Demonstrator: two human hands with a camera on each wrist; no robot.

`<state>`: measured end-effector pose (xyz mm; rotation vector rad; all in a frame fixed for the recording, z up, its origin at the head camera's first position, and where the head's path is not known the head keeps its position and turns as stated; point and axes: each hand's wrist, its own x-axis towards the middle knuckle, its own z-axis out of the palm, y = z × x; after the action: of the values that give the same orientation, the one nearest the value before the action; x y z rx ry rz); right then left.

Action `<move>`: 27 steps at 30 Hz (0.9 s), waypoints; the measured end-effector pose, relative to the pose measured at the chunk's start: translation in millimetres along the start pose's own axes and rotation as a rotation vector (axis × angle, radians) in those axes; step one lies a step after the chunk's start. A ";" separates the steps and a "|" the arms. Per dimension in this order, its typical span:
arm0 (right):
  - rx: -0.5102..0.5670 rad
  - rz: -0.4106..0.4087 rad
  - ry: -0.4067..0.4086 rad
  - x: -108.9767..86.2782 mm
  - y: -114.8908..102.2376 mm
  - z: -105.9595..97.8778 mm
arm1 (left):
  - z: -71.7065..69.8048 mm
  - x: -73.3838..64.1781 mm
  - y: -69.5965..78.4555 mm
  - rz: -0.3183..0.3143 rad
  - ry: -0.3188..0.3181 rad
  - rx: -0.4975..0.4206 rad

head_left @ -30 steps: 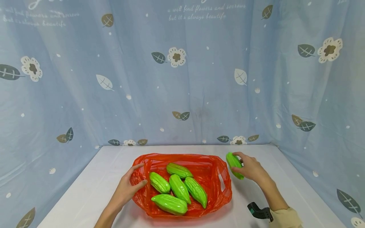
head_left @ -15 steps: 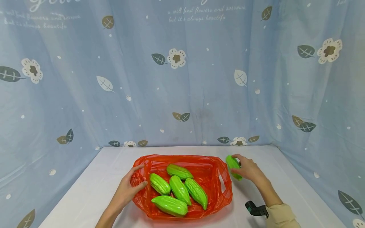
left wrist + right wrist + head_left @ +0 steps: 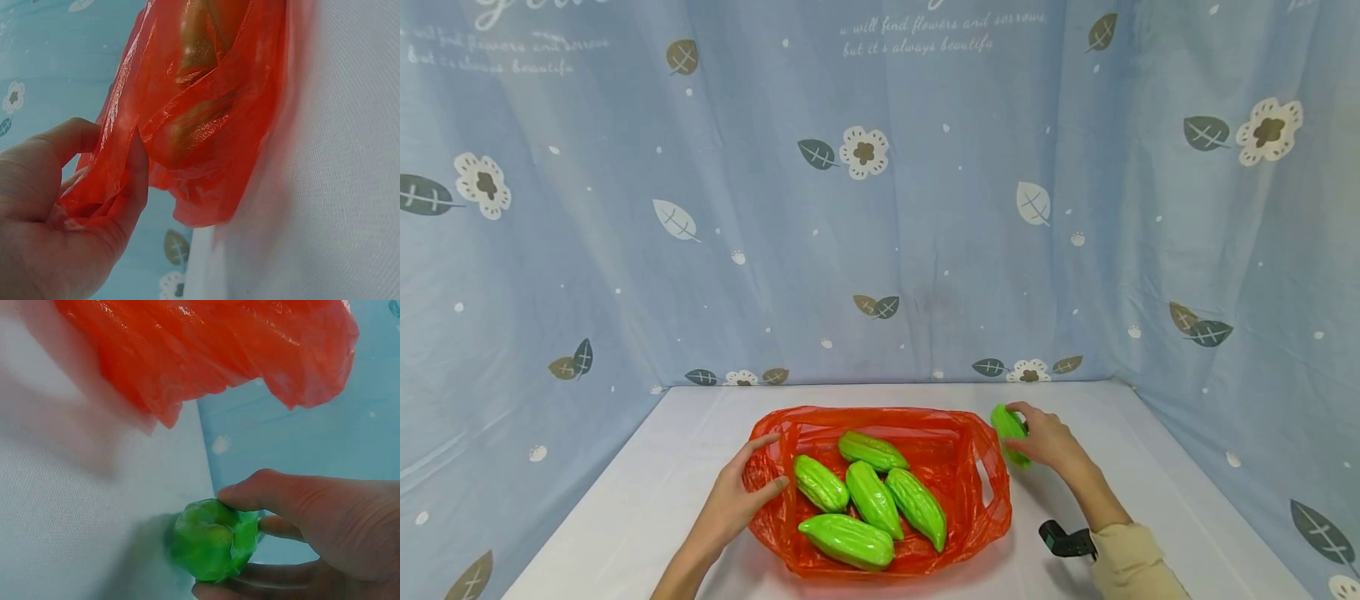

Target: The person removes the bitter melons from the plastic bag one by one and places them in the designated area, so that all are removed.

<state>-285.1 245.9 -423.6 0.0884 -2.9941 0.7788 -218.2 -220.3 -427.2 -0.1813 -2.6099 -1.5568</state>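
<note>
A red plastic bag stands open-mouthed on the table, with several green bitter melons lying inside. At the bag's left side, my left hand holds the edge, thumb and fingers on either side of the film in the left wrist view. Just beyond the bag's right end, my right hand grips another bitter melon between thumb and fingers. That melon is close over the table, end-on to the right wrist camera, and part of it is hidden by the fingers.
The white table is bounded by blue printed curtains at the back and both sides. A black wrist device sits by the right forearm, below a beige sleeve.
My right hand has shifted a little left toward the bag with its bitter melon. The left hand, the bag and the melons inside look the same.
</note>
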 end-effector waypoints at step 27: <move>0.011 0.044 -0.021 4.4 9.8 0.4 | 1.0 0.8 -1.0 -0.014 -0.005 -0.078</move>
<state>-290.1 254.1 -428.5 0.0306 -3.0213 0.8042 -219.2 -219.8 -428.4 -0.1743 -2.5612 -1.6666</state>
